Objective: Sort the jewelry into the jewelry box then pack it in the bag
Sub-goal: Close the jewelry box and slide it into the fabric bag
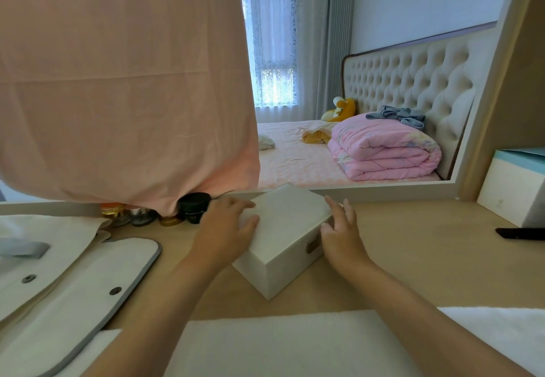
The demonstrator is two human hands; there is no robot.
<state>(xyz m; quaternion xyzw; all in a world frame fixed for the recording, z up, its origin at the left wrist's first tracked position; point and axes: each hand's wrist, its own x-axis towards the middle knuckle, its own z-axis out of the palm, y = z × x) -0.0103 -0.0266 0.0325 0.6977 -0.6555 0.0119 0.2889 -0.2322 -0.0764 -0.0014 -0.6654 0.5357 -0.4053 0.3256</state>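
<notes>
white jewelry box (284, 241) closed, left hand (227, 229) flat on top, right hand (342, 236) spread open alongside.

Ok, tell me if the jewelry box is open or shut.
Shut: the jewelry box has its lid flat on the base, no gap showing, left hand resting on top.

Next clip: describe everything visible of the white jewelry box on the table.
The jewelry box is a white rectangular case with a matte, faintly textured surface and a small brass-coloured plate on one side wall. Its lid is closed. It sits flat on the light wooden table, turned corner-on to the camera, near the mirror frame. The left hand lies on the lid's left part; the right hand, fingers straight, seems to touch its right edge.
</notes>
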